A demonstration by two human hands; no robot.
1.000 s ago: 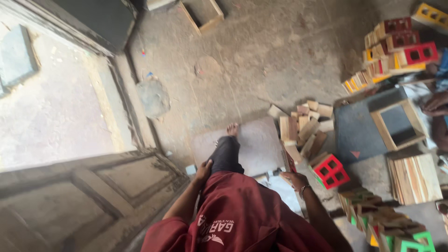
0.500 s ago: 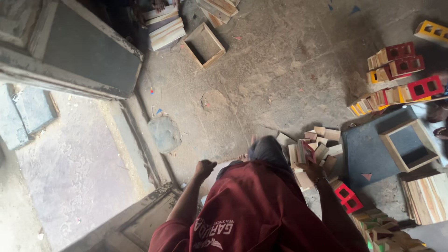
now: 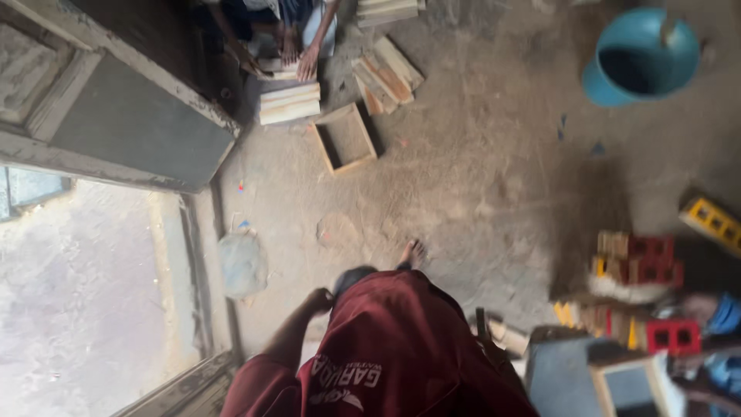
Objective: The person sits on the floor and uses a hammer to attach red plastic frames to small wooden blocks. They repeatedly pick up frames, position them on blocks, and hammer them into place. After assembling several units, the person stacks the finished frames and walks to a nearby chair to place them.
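I look down my maroon shirt [image 3: 401, 355] at a dusty concrete floor. My left hand [image 3: 318, 300] hangs at my side with its fingers curled and nothing in it, near a crumpled grey plastic bag [image 3: 243, 264] by the door sill. The shirt hides my right hand. One bare foot [image 3: 413, 252] shows ahead of me. Small wooden pieces [image 3: 505, 336] lie just to my right.
Another person's hands [image 3: 299, 55] rest on wooden boards at the top, beside a plank stack [image 3: 289, 103] and an open wooden box frame [image 3: 345, 139]. A blue bucket [image 3: 641, 58] stands top right. Red and yellow blocks [image 3: 641, 266] sit right. A grey door [image 3: 131, 123] stands open left.
The view has swung forward across the floor. The pile of wood pieces and red block slid out of sight behind my shirt; the other person, the box frame and the blue bucket came into view.
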